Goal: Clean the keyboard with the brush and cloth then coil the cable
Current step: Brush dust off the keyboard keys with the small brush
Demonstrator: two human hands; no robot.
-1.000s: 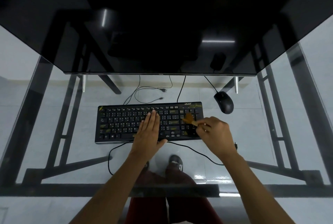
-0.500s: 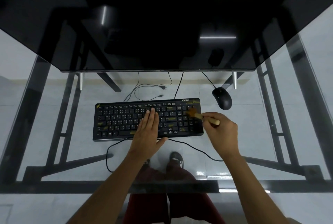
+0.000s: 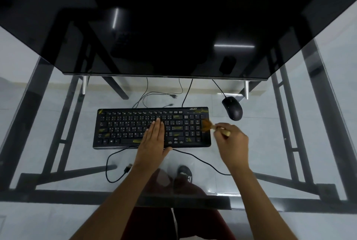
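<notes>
On the glass surface (image 3: 270, 133), the flat left hand (image 3: 154, 139) presses the black keyboard (image 3: 123, 126) while the right hand (image 3: 232, 141) pinches a wooden, tan-bristled brush (image 3: 209, 126).

The right hand (image 3: 232, 144) has moved the small wooden brush (image 3: 213, 126) from the lower number-pad keys up and out to the right edge of the black keyboard (image 3: 123, 129).

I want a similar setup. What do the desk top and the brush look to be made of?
Desk top: seemingly clear glass, since floor and frame show through it. Brush: pale handle, possibly wood, with tan bristles; material too blurred to tell.
</notes>
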